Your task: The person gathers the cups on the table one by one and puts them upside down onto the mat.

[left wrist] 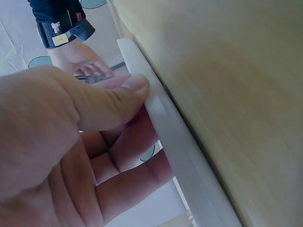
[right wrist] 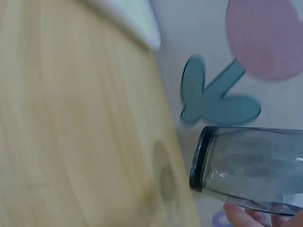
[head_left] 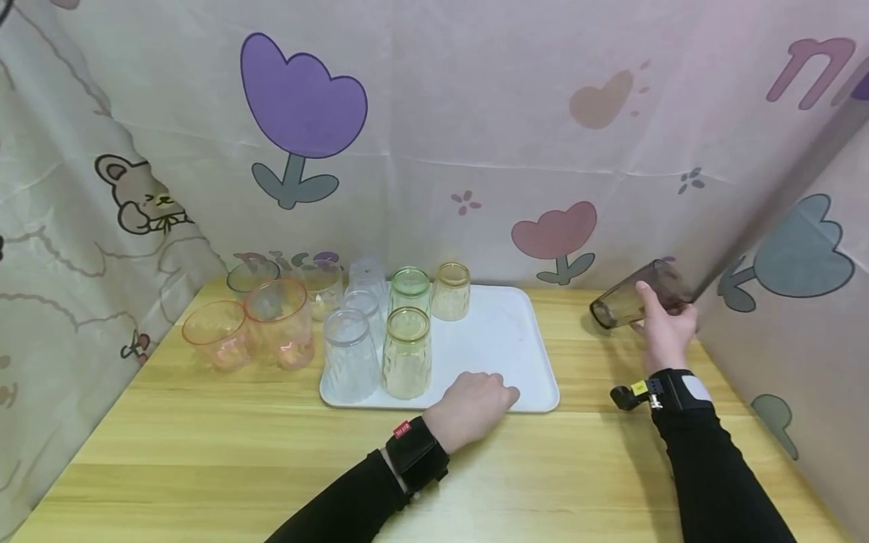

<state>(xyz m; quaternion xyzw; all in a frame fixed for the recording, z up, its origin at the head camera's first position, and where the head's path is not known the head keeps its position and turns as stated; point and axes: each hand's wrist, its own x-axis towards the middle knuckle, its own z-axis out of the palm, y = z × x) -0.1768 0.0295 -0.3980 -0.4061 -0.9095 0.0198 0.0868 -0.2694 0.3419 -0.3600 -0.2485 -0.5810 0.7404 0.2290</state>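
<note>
head view: the right hand [head_left: 661, 332] held a smoky grey glass [head_left: 634, 302] above the worktop [head_left: 204, 452] near its far right corner, to the right of the white tray [head_left: 502, 339]. fingers were wrapped round the body, the glass tipped on its side with the mouth facing left, clear of the surface. the left hand [head_left: 475, 407] rested on the tray's near edge, apparently to steady the tray. on the left half of the tray stood clear, green and amber glasses [head_left: 407, 351] in close rows, all seemingly mouth down. three pink and clear cups [head_left: 278, 320] stood off the tray near the worktop's far left corner.

left wrist view: the left hand [left wrist: 71, 142] had its thumb pressed on the tray rim [left wrist: 165, 127], fingers curled beneath it, so the grip was pinching the tray edge. the right hand showed behind, small.

right wrist view: the grey glass [right wrist: 251, 165] lay sideways in the air near the worktop's far edge, its dark rim toward the tray corner [right wrist: 137, 23]. fingertips [right wrist: 241, 215] showed under it, gripping. its shadow fell on the wood below, which suggested it was held apart from the surface.
</note>
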